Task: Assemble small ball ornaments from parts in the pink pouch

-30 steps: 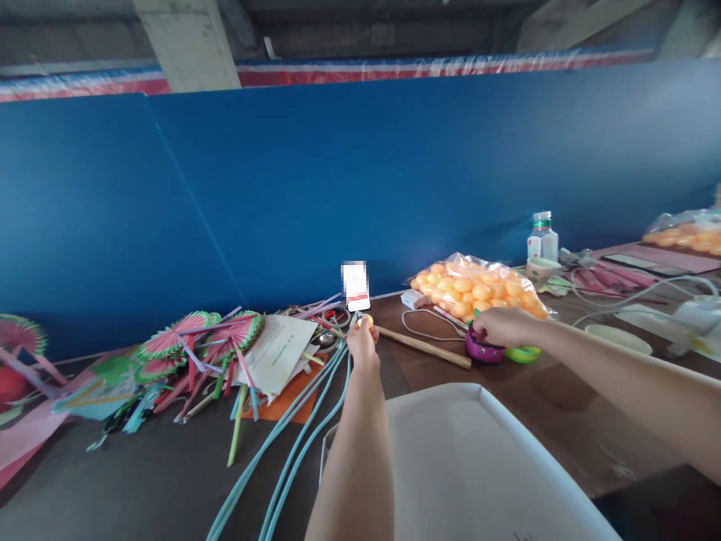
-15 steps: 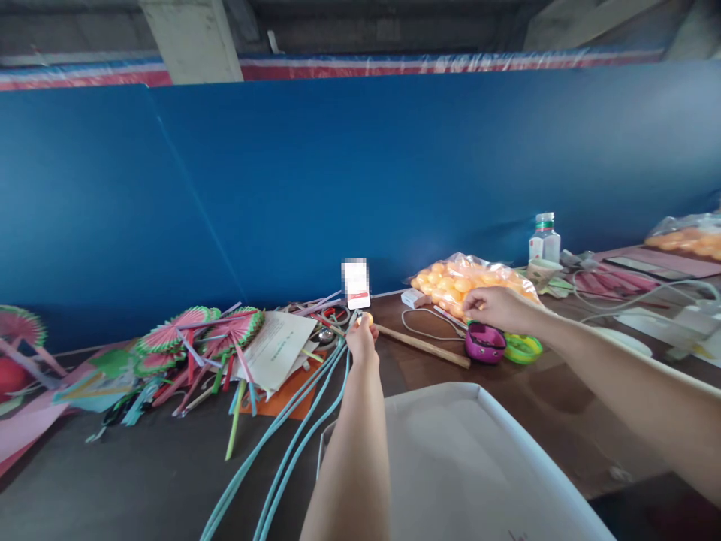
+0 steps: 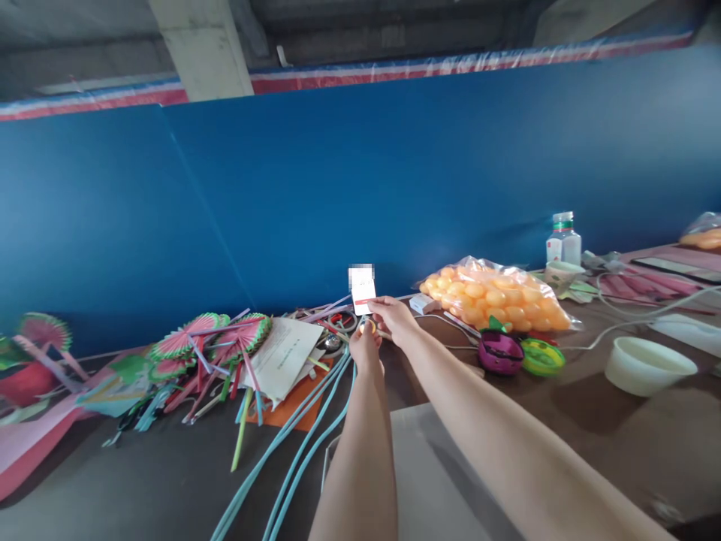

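My left hand (image 3: 366, 347) reaches out in the middle, its fingers closed round a small orange ball (image 3: 368, 327). Just to its right, my right hand (image 3: 396, 321) has its fingertips pinched together close to the ball; whatever they may hold is too small to make out. Behind both hands a phone (image 3: 363, 302) with a lit white screen leans upright near the blue panel. A clear bag of orange balls (image 3: 496, 297) lies to the right. In front of the bag sit a purple bowl (image 3: 500, 353) with a green thing at its rim and a lime-green bowl (image 3: 541, 358).
Paper fans (image 3: 188, 336), strips and white sheets (image 3: 287, 353) crowd the left side. Light-blue tubes (image 3: 298, 428) run toward me. A grey-white board (image 3: 428, 458) lies beneath my arms. At right stand a white tub (image 3: 642, 368) and a plastic bottle (image 3: 563, 242).
My right hand has moved left from beside the bag of balls to my left hand. My left hand still holds the orange ball. The view has shifted slightly, and a white tub shows fully.
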The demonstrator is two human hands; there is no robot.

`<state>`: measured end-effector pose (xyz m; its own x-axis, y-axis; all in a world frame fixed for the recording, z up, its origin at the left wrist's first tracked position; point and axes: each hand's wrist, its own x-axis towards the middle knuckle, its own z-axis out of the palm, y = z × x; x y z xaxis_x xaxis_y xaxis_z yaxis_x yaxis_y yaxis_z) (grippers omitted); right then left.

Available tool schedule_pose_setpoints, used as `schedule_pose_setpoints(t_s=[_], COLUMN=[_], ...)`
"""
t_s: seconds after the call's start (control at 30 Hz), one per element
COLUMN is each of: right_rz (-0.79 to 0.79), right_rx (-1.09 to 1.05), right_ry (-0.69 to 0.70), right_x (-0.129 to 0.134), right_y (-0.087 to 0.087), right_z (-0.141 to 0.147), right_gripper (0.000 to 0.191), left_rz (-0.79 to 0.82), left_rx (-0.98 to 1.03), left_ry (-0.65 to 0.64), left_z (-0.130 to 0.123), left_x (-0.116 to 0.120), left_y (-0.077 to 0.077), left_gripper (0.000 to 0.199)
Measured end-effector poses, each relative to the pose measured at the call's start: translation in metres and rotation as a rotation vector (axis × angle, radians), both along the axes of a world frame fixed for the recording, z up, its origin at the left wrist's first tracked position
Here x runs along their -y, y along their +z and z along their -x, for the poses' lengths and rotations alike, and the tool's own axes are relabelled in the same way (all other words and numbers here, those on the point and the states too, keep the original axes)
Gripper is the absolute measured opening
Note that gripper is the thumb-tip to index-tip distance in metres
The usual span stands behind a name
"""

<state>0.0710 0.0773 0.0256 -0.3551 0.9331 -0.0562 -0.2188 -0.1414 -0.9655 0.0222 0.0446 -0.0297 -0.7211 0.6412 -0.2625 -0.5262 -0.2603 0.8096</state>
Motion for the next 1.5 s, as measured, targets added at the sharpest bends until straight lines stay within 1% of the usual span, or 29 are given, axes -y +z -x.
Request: schedule_pose_setpoints(t_s=[0.07, 0.13, 0.2, 0.27, 0.37, 0.5, 0.63, 0.77, 0.87, 0.97, 1.1, 1.33, 1.4, 1.5], right_rz=[0.051, 0.080, 0.104, 0.116, 0.135, 0.137, 0.087, 0.098, 0.139, 0.160, 0.149, 0.208, 0.209, 0.187], right_rx=[-0.033, -0.061, -0.073, -0.080, -0.072, 0.009, 0.028, 0.020, -0.023, -0.082, -0.112, -0.161, -0.151, -0.156], right_ry=[-0.014, -0.018, -0.021, -0.027, -0.041, -0.034, -0.057, -0.096, -0.080, -0.033, -0.003, 0.079, 0.079, 0.042], right_x=[-0.001, -0.004, -0.009, -0.014, -0.017, -0.010, -0.005, -0.008, -0.013, -0.018, -0.022, -0.020, -0.019, -0.019], right_y=[-0.019, -0.035, -0.046, -0.050, -0.050, -0.048, -0.046, -0.045, -0.050, -0.056, -0.062, -0.061, -0.061, -0.058], right_z=[0.008, 0.008, 0.005, -0.001, -0.006, -0.002, 0.001, 0.000, 0.001, 0.004, 0.006, 0.004, 0.003, 0.000], right_gripper=[0.007, 0.009, 0.012, 0.013, 0.012, 0.011, 0.012, 0.009, 0.004, 0.003, 0.006, 0.008, 0.008, 0.014], left_rz=[-0.019, -0.020, 0.006, 0.057, 0.124, 0.119, 0.090, 0.093, 0.043, -0.012, -0.001, -0.014, -0.017, -0.020], left_rx=[-0.016, -0.038, -0.069, -0.094, -0.113, -0.138, -0.155, -0.170, -0.166, -0.157, -0.152, -0.201, -0.202, -0.197], left_ry=[0.007, 0.019, 0.041, 0.072, 0.106, 0.096, 0.076, 0.086, 0.084, 0.090, 0.084, 0.073, 0.071, 0.063], left_z=[0.001, 0.001, 0.001, 0.001, 0.001, 0.001, 0.002, 0.002, 0.002, 0.004, 0.006, 0.004, 0.003, 0.003], left_x=[0.000, -0.001, -0.001, -0.001, 0.000, 0.002, 0.002, -0.002, -0.004, -0.005, -0.006, -0.003, -0.002, -0.002], left_y=[-0.002, -0.004, -0.005, -0.005, -0.002, 0.000, -0.002, -0.008, -0.011, -0.011, -0.011, -0.009, -0.008, -0.007], left_gripper=[0.017, 0.016, 0.015, 0.014, 0.013, 0.011, 0.010, 0.013, 0.013, 0.010, 0.011, 0.011, 0.012, 0.019])
